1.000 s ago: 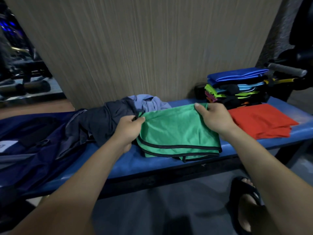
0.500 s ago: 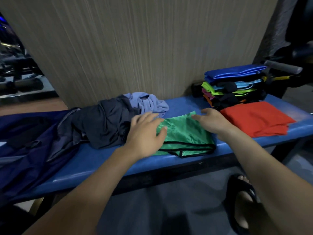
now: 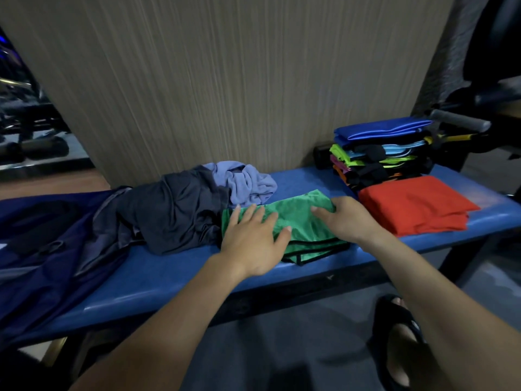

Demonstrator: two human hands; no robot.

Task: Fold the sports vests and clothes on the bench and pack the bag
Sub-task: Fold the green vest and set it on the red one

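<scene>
left hand (image 3: 253,244): fingers spread, palm flat on the green vest (image 3: 298,218)
right hand (image 3: 345,218): fingers loosely apart, pressing the vest's right side (gripping nothing)
green vest: folded, on the blue desk (image 3: 169,280) between dark clothes (image 3: 174,210) and red shirt (image 3: 411,204)
hidden: vest's middle, under both hands
arms: reaching forward, palms down
</scene>
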